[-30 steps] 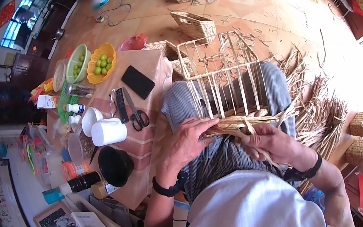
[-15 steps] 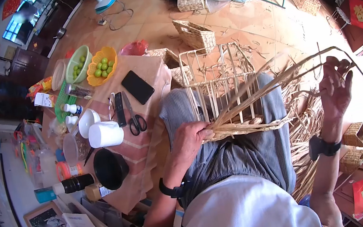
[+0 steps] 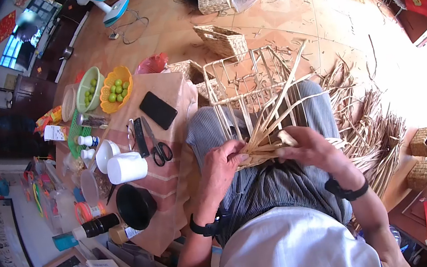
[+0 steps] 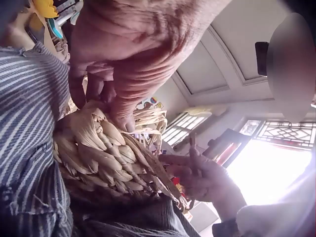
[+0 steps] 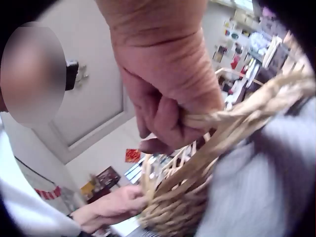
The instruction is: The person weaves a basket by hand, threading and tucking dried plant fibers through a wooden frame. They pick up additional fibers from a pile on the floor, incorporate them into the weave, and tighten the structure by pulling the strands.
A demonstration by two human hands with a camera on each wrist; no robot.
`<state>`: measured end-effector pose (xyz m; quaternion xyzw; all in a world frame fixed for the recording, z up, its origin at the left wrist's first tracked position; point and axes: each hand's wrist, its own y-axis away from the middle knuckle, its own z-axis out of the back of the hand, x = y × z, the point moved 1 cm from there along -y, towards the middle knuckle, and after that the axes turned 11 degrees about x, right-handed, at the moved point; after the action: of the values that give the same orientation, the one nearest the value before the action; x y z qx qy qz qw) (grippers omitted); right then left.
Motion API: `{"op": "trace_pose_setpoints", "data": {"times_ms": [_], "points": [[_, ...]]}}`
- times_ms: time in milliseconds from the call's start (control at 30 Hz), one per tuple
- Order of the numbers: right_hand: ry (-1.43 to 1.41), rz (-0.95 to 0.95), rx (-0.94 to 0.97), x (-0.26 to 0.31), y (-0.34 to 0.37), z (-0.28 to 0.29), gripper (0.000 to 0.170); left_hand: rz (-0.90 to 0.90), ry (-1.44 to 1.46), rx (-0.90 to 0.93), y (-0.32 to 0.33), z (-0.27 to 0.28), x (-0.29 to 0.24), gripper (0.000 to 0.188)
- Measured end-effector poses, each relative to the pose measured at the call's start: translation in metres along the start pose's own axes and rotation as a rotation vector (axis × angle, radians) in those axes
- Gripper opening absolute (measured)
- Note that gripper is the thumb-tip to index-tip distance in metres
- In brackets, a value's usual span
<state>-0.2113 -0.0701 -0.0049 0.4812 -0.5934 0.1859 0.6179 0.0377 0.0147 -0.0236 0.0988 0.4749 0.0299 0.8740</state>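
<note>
A partly woven basket [image 3: 254, 95], with an open frame of pale rods, rests on the person's lap. Its braided wall of dried plant strands [image 4: 106, 153] fills the middle of the left wrist view. At the near corner the left hand [image 3: 222, 168] pinches the woven edge and the strands there between thumb and fingers. Loose strands [image 3: 275, 108] fan up and away from that spot across the frame. To the right, the right hand [image 3: 311, 147] has its fingers curled round a strand [image 5: 202, 118] along the near edge, close to the left hand.
On the left, a table [image 3: 162, 80] holds scissors [image 3: 159, 146], a phone [image 3: 158, 110], a white cup [image 3: 127, 168], a black bowl [image 3: 136, 206] and fruit bowls. A heap of dried strands [image 3: 370, 139] lies right of the knees. Finished baskets [image 3: 222, 42] stand on the floor.
The right hand reached far out right with long strands half a second ago and is now back at the near edge beside the left hand. The left hand keeps its hold at the corner.
</note>
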Motion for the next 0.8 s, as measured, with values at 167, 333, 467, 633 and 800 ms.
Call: {"op": "trace_pose_setpoints", "data": {"times_ms": [167,333,467,633,800], "points": [[-0.157,0.166,0.037,-0.009,-0.043,-0.028,0.046,0.043,-0.087,0.028,0.003,0.003,-0.001,0.021],[0.369,0.263,-0.148,0.005,-0.062,-0.042,0.024,-0.138,0.054,-0.037,0.000,-0.003,0.017,0.014],[0.468,0.247,-0.296,0.011,-0.077,-0.034,0.020,-0.117,-0.176,-0.121,0.000,-0.011,0.012,0.012],[0.474,0.258,-0.337,0.002,-0.085,-0.032,0.022,-0.011,-0.356,-0.124,0.003,-0.025,-0.007,0.026],[0.237,0.112,-0.210,0.006,-0.091,-0.020,0.023,-0.076,-0.558,-0.302,0.008,-0.048,-0.017,0.051]]}}
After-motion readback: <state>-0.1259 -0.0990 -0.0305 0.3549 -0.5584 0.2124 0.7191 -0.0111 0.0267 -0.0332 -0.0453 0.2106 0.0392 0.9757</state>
